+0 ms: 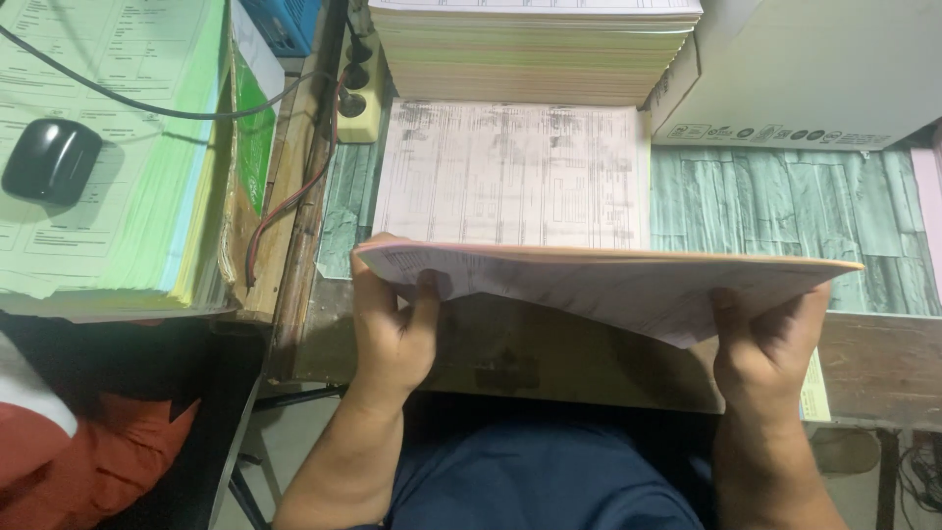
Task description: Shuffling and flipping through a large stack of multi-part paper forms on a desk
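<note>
Both hands hold up a thin bundle of pale printed sheets (608, 280) above the near table edge, its underside facing me. My left hand (392, 329) grips the bundle's left end, thumb pressed on the underside. My right hand (770, 344) grips its right end from below. Beyond the bundle a printed sheet with faint grey form lines (510, 172) lies flat on the table. Behind that sheet stands a tall stack of paper (535, 49) with green, cream and pink edges.
A white cardboard box (814, 69) stands at the back right on the teal wood-pattern table cover (765, 206). At left, a black computer mouse (49, 160) rests on another stack of green forms (108, 177). A power strip (358, 93) and cables lie between.
</note>
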